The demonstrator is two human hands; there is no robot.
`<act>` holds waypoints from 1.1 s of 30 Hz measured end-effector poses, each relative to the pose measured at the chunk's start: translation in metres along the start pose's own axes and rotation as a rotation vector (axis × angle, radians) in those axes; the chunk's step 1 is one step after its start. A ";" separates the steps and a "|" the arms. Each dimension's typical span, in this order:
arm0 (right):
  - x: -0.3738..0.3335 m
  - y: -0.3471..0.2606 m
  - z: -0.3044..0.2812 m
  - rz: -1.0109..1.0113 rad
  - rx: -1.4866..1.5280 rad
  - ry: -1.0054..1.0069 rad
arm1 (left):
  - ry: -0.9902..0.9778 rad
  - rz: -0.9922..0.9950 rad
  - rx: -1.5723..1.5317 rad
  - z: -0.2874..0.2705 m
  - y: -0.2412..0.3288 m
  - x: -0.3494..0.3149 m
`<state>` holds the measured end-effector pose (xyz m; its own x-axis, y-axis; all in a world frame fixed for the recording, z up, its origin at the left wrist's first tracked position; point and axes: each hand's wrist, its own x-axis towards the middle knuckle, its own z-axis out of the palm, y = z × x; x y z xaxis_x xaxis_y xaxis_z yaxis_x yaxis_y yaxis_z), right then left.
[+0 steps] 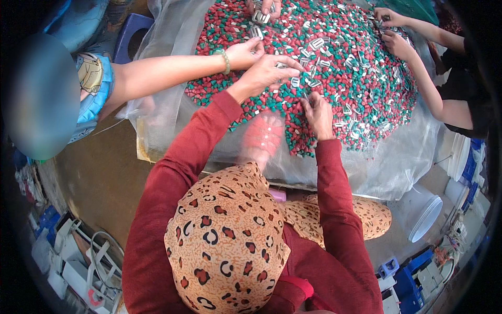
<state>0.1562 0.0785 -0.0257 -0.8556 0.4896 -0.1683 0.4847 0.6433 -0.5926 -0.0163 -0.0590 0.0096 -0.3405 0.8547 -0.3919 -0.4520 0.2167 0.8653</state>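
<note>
A wide heap of small red and green cone-shaped pieces [293, 112] is spread before me, mixed with silvery slotted clips [316, 44]. My left hand [265, 75] is over the heap's near left part, its fingers closed around a small silvery clip [281, 65]. To its right, my right hand [319, 115] pinches low over the pieces. A thin sliver shows at its fingertips, too small to name. Loose clips [312, 82] lie between my two hands.
Another person's hand [244, 55] with a bead bracelet reaches in from the left, beside my left hand. More hands work at the far edge [264, 7] and right [398, 46]. The translucent sheet [366, 175] borders the heap. White buckets [418, 212] stand at right.
</note>
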 end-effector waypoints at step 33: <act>0.002 -0.006 0.012 -0.164 -0.129 -0.009 | 0.422 0.352 1.175 -0.015 -0.031 0.012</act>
<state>0.1489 0.0687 -0.0316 -0.9263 0.3672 -0.0850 0.3575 0.7845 -0.5068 -0.0187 -0.0622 -0.0267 -0.6214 0.7830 0.0294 0.6308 0.4776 0.6116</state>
